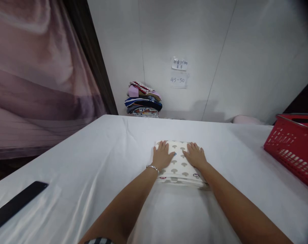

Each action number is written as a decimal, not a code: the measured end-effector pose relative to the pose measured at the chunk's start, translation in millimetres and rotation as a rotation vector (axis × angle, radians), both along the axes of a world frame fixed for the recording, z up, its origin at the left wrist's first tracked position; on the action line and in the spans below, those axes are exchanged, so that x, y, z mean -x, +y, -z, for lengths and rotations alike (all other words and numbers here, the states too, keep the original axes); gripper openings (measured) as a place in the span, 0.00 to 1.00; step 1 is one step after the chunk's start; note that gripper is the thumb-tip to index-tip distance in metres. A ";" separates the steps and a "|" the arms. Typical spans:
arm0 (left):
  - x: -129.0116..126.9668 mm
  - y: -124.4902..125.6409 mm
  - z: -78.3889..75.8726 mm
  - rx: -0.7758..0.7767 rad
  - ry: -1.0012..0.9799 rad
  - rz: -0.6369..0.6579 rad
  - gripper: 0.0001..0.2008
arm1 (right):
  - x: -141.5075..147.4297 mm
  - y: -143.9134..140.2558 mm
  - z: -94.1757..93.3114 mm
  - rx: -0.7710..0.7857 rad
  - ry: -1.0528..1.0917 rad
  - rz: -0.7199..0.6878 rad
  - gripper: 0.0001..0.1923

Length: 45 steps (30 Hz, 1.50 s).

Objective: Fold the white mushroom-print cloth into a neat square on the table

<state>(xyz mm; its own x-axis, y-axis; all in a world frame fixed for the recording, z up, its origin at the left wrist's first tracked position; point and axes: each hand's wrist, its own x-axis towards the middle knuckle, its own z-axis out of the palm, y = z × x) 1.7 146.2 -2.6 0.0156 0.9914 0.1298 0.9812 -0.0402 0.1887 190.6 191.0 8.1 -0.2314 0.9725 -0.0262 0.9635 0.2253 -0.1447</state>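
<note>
Head view: folded cream cloth with mushroom print (180, 166) lies mid-table on white sheet (93, 162). Left hand (162, 156) flat on cloth's left half, fingers spread, silver bracelet (153, 167) at wrist. Right hand (195, 156) flat on right half, fingers spread, palm down. Red plastic basket (293, 149) at right edge. Stack of folded clothes (143, 100) far, against wall. Black flat bar (15, 205) near left.

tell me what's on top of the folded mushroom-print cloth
Both hands lie flat on the folded mushroom-print cloth: left hand, right hand, palms down. The print beneath them is covered.
</note>
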 end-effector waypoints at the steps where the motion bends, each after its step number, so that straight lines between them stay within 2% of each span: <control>1: -0.5 -0.3 -0.6 -0.002 0.011 -0.004 0.31 | 4.7 0.1 -3.3 -0.010 -0.017 0.000 0.32; 4: -1.6 -0.1 -1.7 -0.037 0.037 -0.007 0.30 | 20.6 -2.8 -6.1 -0.103 -0.010 -0.107 0.34; 7: -1.4 0.4 -0.9 -0.043 0.050 -0.006 0.30 | 30.8 -8.3 2.4 -0.088 0.030 -0.236 0.33; 11: -0.6 0.7 -0.1 -0.026 0.053 -0.002 0.30 | 33.4 -11.8 11.0 -0.047 0.056 -0.246 0.33; 17: -1.1 0.8 1.0 -0.038 0.014 0.006 0.30 | 21.3 -15.0 -4.9 0.038 0.062 -0.248 0.31; 21: -1.4 1.2 1.5 -0.039 -0.009 0.004 0.31 | -17.8 -23.3 3.1 0.010 0.137 -0.159 0.29; 24: -1.4 1.6 0.5 -0.020 -0.022 0.003 0.31 | -48.5 -33.7 21.2 -0.007 0.390 -0.085 0.31; 26: -1.4 1.9 -0.3 -0.008 -0.025 0.005 0.31 | -60.8 -42.5 31.2 0.003 0.596 0.039 0.31; 28: -1.5 2.5 -0.7 -0.002 -0.026 0.004 0.31 | -66.1 -52.1 36.0 0.014 0.762 0.156 0.32; 30: -1.2 3.1 -0.4 -0.003 -0.030 0.003 0.30 | -66.7 -61.6 36.2 0.014 0.853 0.214 0.33; 35: 1.1 4.6 1.7 -0.009 -0.071 0.010 0.29 | -66.1 -78.9 30.3 0.016 0.882 0.257 0.36; 39: 4.5 5.0 -1.1 -0.040 -0.171 0.008 0.26 | -72.2 -81.4 27.8 0.048 0.918 0.284 0.39; 41: 7.6 2.9 -5.0 -0.067 -0.249 -0.051 0.25 | -76.1 -80.1 26.3 0.077 0.967 0.313 0.40; 45: 18.7 -13.4 -13.9 -0.039 -0.409 -0.306 0.29 | -81.2 -77.1 22.4 0.171 1.060 0.343 0.39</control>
<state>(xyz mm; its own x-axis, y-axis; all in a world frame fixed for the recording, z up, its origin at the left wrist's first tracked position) -17.0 132.8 11.3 -0.3341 0.9371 0.1016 0.7954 0.2225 0.5638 271.8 113.9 -14.3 0.0626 0.9915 -0.1138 0.3428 -0.1284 -0.9306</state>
